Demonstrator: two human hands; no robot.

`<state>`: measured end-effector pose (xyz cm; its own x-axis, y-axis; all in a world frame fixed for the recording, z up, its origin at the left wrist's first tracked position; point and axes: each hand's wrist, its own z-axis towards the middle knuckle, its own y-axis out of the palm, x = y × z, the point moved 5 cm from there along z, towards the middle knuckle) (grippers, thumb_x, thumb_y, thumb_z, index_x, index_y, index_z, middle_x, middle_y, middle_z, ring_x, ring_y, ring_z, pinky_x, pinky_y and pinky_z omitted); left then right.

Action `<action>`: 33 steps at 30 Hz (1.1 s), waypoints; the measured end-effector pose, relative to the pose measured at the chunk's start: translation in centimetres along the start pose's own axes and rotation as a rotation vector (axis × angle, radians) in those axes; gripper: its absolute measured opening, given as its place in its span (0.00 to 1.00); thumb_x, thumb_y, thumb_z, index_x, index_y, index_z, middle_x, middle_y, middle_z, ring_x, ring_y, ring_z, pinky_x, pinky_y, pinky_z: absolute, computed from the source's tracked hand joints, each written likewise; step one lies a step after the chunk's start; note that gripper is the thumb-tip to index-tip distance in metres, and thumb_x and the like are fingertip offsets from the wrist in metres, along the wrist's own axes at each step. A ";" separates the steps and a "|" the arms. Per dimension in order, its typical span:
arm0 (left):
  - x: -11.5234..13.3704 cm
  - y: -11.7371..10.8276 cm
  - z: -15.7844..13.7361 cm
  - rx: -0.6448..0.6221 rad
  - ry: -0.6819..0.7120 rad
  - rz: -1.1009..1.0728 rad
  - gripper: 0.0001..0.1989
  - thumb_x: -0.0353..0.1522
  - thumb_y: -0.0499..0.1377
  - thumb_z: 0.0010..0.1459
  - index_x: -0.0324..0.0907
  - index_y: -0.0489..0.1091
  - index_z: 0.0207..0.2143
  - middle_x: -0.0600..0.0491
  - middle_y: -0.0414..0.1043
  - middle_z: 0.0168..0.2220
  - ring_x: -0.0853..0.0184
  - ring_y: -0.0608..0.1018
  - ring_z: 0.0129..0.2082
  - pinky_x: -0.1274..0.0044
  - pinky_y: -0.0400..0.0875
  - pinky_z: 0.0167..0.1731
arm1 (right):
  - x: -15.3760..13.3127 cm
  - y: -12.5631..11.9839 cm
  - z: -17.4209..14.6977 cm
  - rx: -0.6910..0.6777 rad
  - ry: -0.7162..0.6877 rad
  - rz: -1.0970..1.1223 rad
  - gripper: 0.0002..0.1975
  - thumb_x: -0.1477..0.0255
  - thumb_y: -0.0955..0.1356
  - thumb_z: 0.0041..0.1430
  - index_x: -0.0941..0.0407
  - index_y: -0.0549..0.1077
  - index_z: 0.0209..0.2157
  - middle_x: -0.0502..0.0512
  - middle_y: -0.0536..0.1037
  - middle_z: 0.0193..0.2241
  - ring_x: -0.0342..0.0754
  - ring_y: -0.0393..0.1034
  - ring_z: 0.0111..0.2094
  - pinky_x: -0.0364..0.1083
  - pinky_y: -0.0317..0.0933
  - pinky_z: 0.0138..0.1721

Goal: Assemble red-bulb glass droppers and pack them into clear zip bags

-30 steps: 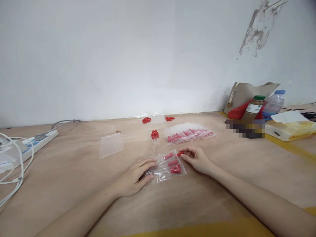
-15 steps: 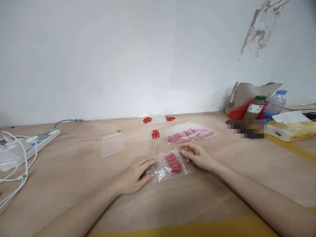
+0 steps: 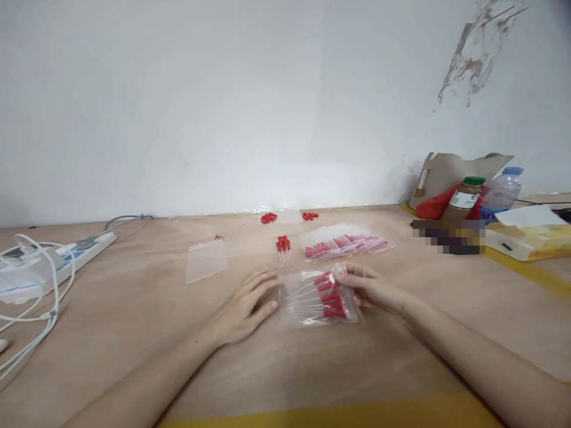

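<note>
Droppers with red bulbs sit in a clear bag (image 3: 320, 298) flat on the worktop (image 3: 134, 333); the right hand (image 3: 372, 287) pinches its mouth edge, seemingly to seal it, left hand (image 3: 245, 304) open beside it, steadying

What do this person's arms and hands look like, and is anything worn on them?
Both forearms are bare as far as the picture shows: no sleeves, gloves, watch or bracelets. The left hand and right hand show no rings; the fingernails look short and unpainted.

1 head-worn view, forward and down across table (image 3: 134, 333) toward wall (image 3: 223, 107).
</note>
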<state>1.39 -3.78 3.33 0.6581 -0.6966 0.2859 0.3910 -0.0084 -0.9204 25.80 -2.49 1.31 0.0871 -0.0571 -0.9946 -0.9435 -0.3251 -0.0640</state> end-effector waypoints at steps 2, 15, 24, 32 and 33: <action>-2.2 -0.8 0.0 0.116 -0.125 0.112 0.20 0.41 0.47 0.59 0.45 0.59 0.52 0.50 0.55 0.56 0.61 0.53 0.58 0.65 0.50 0.55 | -0.9 -1.9 -0.8 0.073 -0.021 0.089 0.12 0.63 0.68 0.47 0.56 0.69 0.31 0.52 0.74 0.23 0.43 0.67 0.20 0.41 0.59 0.19; -14.6 -4.1 -2.3 0.012 -0.822 0.401 0.28 0.44 0.38 0.58 0.39 0.55 0.55 0.40 0.54 0.56 0.49 0.58 0.55 0.58 0.53 0.49 | -2.9 -3.2 4.7 0.398 -0.201 0.372 0.03 0.75 0.64 0.50 0.56 0.64 0.26 0.50 0.73 0.23 0.43 0.70 0.24 0.45 0.68 0.28; -10.1 -5.0 -3.2 -0.303 -0.548 0.289 0.24 0.39 0.54 0.50 0.49 0.62 0.51 0.45 0.53 0.58 0.48 0.51 0.58 0.50 0.48 0.49 | 1.1 -0.7 7.6 0.630 -0.199 -0.060 0.20 0.61 0.70 0.40 0.54 0.55 0.27 0.45 0.67 0.19 0.43 0.65 0.15 0.41 0.59 0.14; -2.9 -4.6 -3.3 -0.538 -0.229 -0.178 0.21 0.32 0.60 0.48 0.57 0.67 0.46 0.54 0.49 0.59 0.56 0.62 0.54 0.65 0.62 0.48 | -1.4 -2.0 4.3 0.985 -0.364 -0.591 0.12 0.61 0.63 0.49 0.55 0.60 0.28 0.50 0.68 0.22 0.46 0.63 0.25 0.45 0.56 0.28; -2.0 -4.0 -3.0 -0.551 -0.168 -0.219 0.19 0.33 0.59 0.49 0.56 0.67 0.46 0.54 0.49 0.59 0.57 0.61 0.55 0.66 0.63 0.47 | -1.8 -1.9 4.0 0.979 -0.383 -0.620 0.10 0.63 0.62 0.50 0.55 0.61 0.29 0.51 0.68 0.23 0.46 0.63 0.26 0.44 0.56 0.29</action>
<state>-3.45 -4.52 5.64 0.7101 -0.5143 0.4809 0.1679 -0.5395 -0.8251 26.17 1.96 2.86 0.6642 0.1909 -0.7228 -0.6320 0.6597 -0.4065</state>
